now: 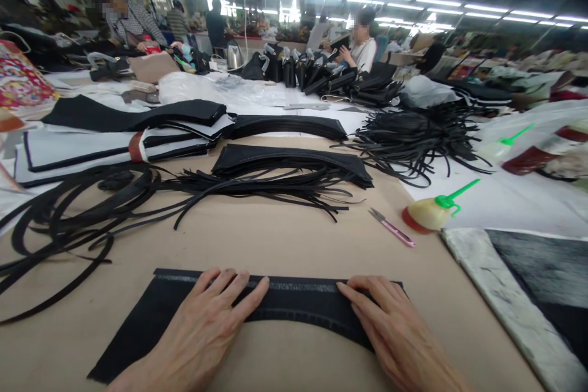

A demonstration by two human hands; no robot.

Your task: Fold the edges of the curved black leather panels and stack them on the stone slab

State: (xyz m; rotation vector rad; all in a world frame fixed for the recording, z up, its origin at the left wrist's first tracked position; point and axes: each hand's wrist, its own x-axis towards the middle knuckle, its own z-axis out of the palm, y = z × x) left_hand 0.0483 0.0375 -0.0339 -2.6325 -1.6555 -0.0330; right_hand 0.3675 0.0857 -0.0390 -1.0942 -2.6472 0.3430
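Note:
A curved black fabric piece (294, 300) lies flat on the tan table surface (275, 245), with a greyish strip along its upper edge. My left hand (209, 318) rests on its left part, fingers spread over the top edge. On the right end lies my right hand (390, 321), its fingertips on the strip and the fingers lying flat. Neither hand is wrapped round anything. Pink-handled snips (392, 228) lie beyond my right hand, beside a bottle (425, 214) with a green spout. Farther back, a stack of similar black pieces (294, 161) lies behind loose black strips (257, 187).
Long black strips (68, 220) coil at the left, near white and black panels (92, 150). A strip bundle (413, 135) lies at the back right. A stained board (496, 294) borders the right side. People (365, 49) work across the table.

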